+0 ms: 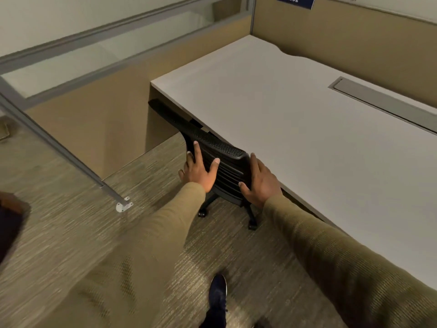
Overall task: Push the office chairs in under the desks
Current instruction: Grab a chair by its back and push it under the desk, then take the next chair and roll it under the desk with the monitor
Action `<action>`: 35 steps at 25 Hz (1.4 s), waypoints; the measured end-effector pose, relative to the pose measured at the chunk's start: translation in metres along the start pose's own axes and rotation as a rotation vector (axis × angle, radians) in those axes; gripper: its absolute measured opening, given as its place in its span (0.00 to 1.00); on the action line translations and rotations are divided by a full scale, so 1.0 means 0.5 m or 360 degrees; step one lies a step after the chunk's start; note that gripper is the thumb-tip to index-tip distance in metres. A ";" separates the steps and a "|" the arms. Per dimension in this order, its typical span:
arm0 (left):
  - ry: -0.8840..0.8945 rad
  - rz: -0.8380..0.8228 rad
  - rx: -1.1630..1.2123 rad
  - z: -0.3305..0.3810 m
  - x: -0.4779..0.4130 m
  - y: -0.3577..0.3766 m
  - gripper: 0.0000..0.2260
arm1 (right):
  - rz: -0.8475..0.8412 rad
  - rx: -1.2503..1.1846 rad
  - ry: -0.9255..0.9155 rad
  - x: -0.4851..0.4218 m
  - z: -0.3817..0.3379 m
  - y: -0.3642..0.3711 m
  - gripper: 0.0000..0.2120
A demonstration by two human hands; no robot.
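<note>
Soft, warm indoor light falls evenly from above, leaving the pale surface [295, 119] bright, with deep shadow beneath its edge where the black chair back [227, 150] loses detail. The carpet [59, 245] and left sleeve [153, 245] smear with blur toward the lower left. Wide-angle distortion bends the partition rail [59, 149] near the frame's edge.

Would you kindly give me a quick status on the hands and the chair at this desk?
Left hand and right hand flat on chair back. Chair tucked up to desk edge. Nothing seen blocking it.
</note>
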State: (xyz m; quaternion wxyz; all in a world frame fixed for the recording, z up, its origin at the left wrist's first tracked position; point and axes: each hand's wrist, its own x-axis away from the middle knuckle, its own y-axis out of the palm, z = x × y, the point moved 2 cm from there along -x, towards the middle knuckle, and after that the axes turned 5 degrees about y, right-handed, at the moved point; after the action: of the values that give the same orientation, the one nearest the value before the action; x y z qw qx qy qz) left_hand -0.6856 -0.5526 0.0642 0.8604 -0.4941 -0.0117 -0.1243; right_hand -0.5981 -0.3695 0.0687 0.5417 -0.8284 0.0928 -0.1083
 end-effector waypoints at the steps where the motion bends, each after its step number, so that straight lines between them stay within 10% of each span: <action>1: -0.0010 -0.0001 -0.0058 -0.008 0.039 0.017 0.37 | -0.0011 -0.0001 -0.0008 0.026 0.013 0.011 0.48; 22: -0.1264 0.0248 -0.0142 -0.353 1.059 0.125 0.37 | -0.0843 0.0348 -0.1309 0.695 -0.233 0.296 0.42; 35: -0.2097 0.0611 0.0143 -0.467 1.876 0.218 0.38 | -0.1192 0.0454 -0.2123 1.476 -0.410 0.458 0.40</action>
State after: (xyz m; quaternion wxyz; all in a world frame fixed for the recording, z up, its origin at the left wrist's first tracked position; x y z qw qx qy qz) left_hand 0.2236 -0.8890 -0.0137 0.7003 -0.4236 -0.4500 0.3573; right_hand 0.0439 -0.8401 -0.0036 0.5116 -0.6170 -0.5536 0.2263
